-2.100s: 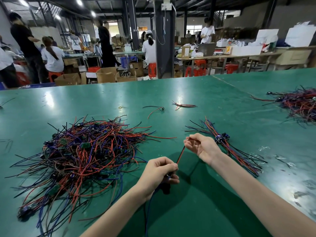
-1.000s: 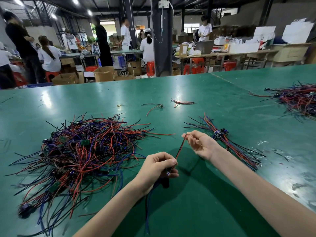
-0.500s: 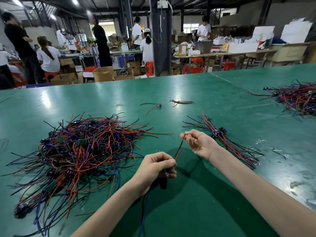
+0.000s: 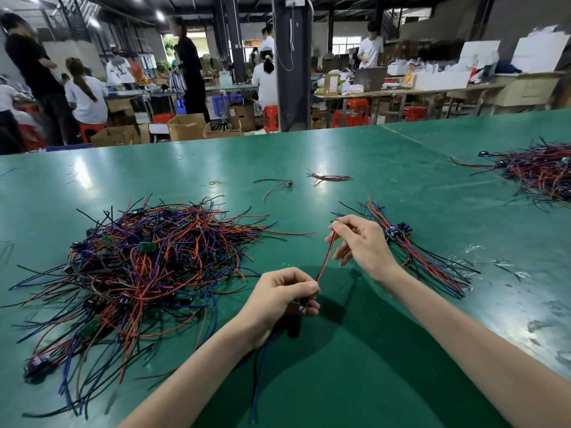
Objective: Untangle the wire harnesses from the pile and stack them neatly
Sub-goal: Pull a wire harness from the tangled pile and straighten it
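A big tangled pile of red, blue and black wire harnesses (image 4: 136,267) lies on the green table (image 4: 355,366) to my left. My left hand (image 4: 281,296) grips one harness at its dark connector end, blue wires trailing down toward me. Its red and black wire (image 4: 324,261) runs taut up to my right hand (image 4: 361,245), which pinches the wire's far end between thumb and fingers. Just right of that hand lies a small stack of straightened harnesses (image 4: 414,251), fanned out on the table.
A second tangled heap (image 4: 537,174) sits at the far right edge. Two loose harnesses (image 4: 327,177) (image 4: 276,185) and a rubber band (image 4: 215,182) lie further back. Scraps of clear film (image 4: 482,257) litter the right side. People work at benches beyond the table.
Both hands keep the same hold on the harness. My right hand has slid slightly up along the red and black wire, pulling it straighter. The view has shifted a little.
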`<state>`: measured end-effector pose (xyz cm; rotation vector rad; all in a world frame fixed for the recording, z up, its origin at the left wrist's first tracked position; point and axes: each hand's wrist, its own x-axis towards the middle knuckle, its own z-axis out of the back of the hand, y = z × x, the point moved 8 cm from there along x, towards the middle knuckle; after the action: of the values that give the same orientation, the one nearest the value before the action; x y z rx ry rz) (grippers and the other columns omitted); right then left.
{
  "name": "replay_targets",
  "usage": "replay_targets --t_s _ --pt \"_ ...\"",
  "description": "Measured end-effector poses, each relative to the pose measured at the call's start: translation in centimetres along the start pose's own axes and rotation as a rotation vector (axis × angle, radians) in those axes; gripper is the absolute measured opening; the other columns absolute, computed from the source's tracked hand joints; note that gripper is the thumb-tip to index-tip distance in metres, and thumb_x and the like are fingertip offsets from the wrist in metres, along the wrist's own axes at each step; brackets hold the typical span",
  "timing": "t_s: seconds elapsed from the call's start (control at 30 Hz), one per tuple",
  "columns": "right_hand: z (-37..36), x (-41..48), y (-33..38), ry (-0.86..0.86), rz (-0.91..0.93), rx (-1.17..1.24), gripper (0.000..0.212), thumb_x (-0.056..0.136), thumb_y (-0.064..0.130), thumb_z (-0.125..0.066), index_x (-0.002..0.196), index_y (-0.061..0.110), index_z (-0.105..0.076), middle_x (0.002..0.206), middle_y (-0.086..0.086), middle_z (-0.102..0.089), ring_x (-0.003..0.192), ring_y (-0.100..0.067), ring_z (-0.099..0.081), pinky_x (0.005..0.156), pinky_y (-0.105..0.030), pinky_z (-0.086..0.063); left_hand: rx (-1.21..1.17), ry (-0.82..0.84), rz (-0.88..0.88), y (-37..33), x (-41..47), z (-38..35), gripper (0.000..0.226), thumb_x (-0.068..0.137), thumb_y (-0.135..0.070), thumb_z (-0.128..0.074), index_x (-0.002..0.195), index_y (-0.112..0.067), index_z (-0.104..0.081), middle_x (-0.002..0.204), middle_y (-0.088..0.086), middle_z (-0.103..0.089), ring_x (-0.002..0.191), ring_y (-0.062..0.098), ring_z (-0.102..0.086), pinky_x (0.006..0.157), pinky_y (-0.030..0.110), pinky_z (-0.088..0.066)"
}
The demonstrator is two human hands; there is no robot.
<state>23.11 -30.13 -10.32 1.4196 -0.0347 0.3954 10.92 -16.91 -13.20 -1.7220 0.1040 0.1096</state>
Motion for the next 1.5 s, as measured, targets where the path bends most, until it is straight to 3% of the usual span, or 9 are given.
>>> replay_targets --t_s 0.27,0.47,0.6,0.73,0.83,0.9,1.0,1.17,1.5 --pt "-1.4 -1.4 -0.5 0.023 -0.237 0.285 0.014 0.099 0.020 -0.047 0.097 0.010 -0.057 0.084 -0.008 -0.070 0.041 -0.016 -0.057 0.035 -0.021 -0.042 -0.059 -0.149 -0.060 -1.2 0.4 1.7 0.015 0.086 -0.004 -0.061 0.072 -0.008 -0.064 0.063 0.005 -0.061 0.057 0.013 -0.055 0.057 0.020 -0.046" --pt "-7.3 -6.4 0.3 0.360 -0.315 0.234 0.009 0.092 0.004 -0.054 0.089 -0.001 -0.061 0.078 -0.010 -0.067 0.038 -0.015 -0.052 0.030 -0.019 -0.038 -0.201 -0.242 -0.097 -1.9 0.3 2.8 0.008 0.081 -0.017 -0.065 0.076 -0.012 -0.064 0.067 0.001 -0.061 0.058 0.012 -0.055 0.056 0.022 -0.043" --pt "-9.2 -7.6 0.9 0.420 -0.349 0.317 0.010 0.089 -0.004 -0.051 0.092 -0.008 -0.060 0.069 -0.012 -0.062 0.036 -0.012 -0.051 0.029 -0.018 -0.035 -0.210 -0.266 -0.096 -1.9 0.1 3.1 0.025 0.068 -0.031 -0.070 0.081 -0.011 -0.063 0.065 -0.001 -0.060 0.050 0.012 -0.053 0.046 0.020 -0.047" --pt "-8.8 -7.7 1.0 0.445 -0.396 0.399 0.015 0.086 -0.003 -0.045 0.089 -0.003 -0.060 0.070 -0.013 -0.062 0.039 -0.015 -0.051 0.032 -0.018 -0.036 -0.144 -0.304 -0.137 -1.8 0.2 3.6 0.029 0.068 -0.036 -0.070 0.081 -0.010 -0.064 0.067 0.000 -0.059 0.063 0.018 -0.056 0.064 0.032 -0.052" --pt "-8.4 -7.5 1.1 0.450 -0.369 0.353 0.008 0.087 0.008 -0.061 0.081 0.004 -0.064 0.068 -0.011 -0.060 0.039 -0.013 -0.049 0.033 -0.018 -0.034 -0.080 -0.322 -0.176 -2.0 0.2 3.8 0.030 0.069 -0.037 -0.068 0.082 -0.009 -0.065 0.071 0.002 -0.059 0.076 0.021 -0.054 0.078 0.039 -0.045" --pt "-8.5 -7.5 0.9 0.432 -0.359 0.318 0.009 0.084 0.010 -0.066 0.075 0.008 -0.065 0.061 -0.006 -0.059 0.037 -0.010 -0.049 0.032 -0.017 -0.034 -0.065 -0.314 -0.174 -1.9 0.2 3.8 0.032 0.069 -0.037 -0.068 0.083 -0.009 -0.065 0.073 0.002 -0.060 0.074 0.019 -0.053 0.077 0.035 -0.044" --pt "-8.4 -7.4 0.9 0.397 -0.351 0.346 0.011 0.087 0.004 -0.062 0.076 0.006 -0.063 0.053 -0.001 -0.059 0.035 -0.007 -0.047 0.031 -0.016 -0.033 -0.093 -0.221 -0.144 -1.6 0.4 3.3 0.030 0.070 -0.033 -0.068 0.089 -0.009 -0.065 0.074 0.002 -0.065 0.065 0.013 -0.057 0.069 0.028 -0.045" --pt "-7.7 -7.0 0.9 0.348 -0.340 0.327 0.010 0.088 0.002 -0.059 0.081 0.004 -0.065 0.053 -0.003 -0.059 0.033 -0.007 -0.046 0.030 -0.015 -0.032 -0.086 -0.202 -0.185 -1.6 0.5 3.4 0.018 0.078 -0.007 -0.068 0.096 -0.009 -0.068 0.086 0.013 -0.070 0.072 0.018 -0.064 0.081 0.032 -0.051" --pt "-8.1 -7.4 0.7 0.443 -0.373 0.246 0.015 0.091 -0.002 -0.054 0.082 -0.001 -0.066 0.058 -0.006 -0.066 0.032 -0.008 -0.049 0.029 -0.016 -0.035 -0.109 -0.288 -0.305 -3.1 0.3 4.7 0.014 0.076 -0.010 -0.068 0.090 -0.011 -0.068 0.077 0.006 -0.072 0.071 0.013 -0.067 0.065 0.019 -0.054"
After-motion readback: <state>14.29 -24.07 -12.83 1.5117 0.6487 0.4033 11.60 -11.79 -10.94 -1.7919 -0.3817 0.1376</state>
